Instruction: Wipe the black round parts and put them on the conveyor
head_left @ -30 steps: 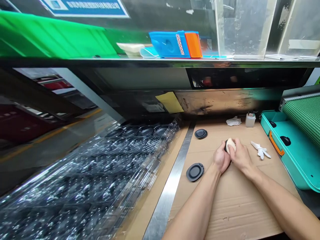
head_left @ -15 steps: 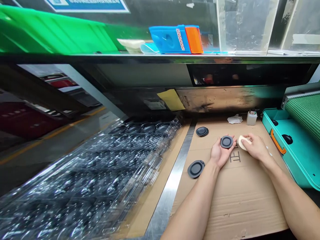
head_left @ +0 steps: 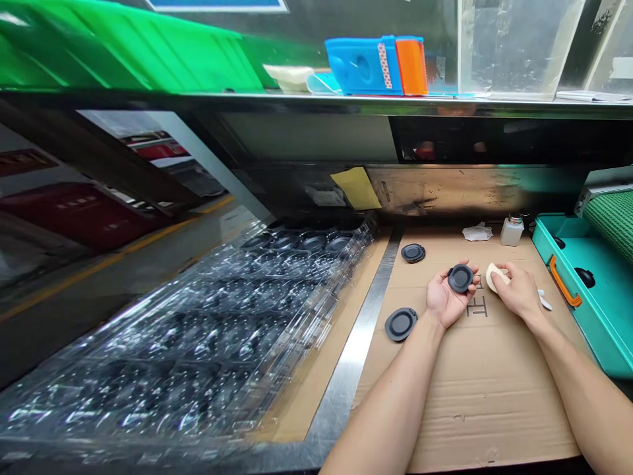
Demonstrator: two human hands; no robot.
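My left hand (head_left: 442, 298), palm up, holds a round black plastic cap (head_left: 460, 278) with a small tab, gripped by its edge between thumb and fingers. Close beside it, my right hand (head_left: 519, 288) pinches a cream-coloured round pad (head_left: 494, 278); the pad and the cap are apart. Left of my left wrist, a dark grey round cap (head_left: 401, 324) lies flat on the cardboard (head_left: 475, 396). Another black cap (head_left: 413, 253), seemingly stacked on a second one, lies farther back.
A clear plastic tray stack (head_left: 208, 316) with round pockets fills the left. On the right stands a turquoise bin (head_left: 608, 323) with an orange handle and dark parts inside, near a green conveyor belt (head_left: 613, 218). A small bottle (head_left: 512, 229) and crumpled tissue (head_left: 477, 232) sit at the back.
The view has shifted, so the scene sits a little farther right and higher. The cap in my left hand is turned, its tab now at the upper left. Both hands keep their hold.
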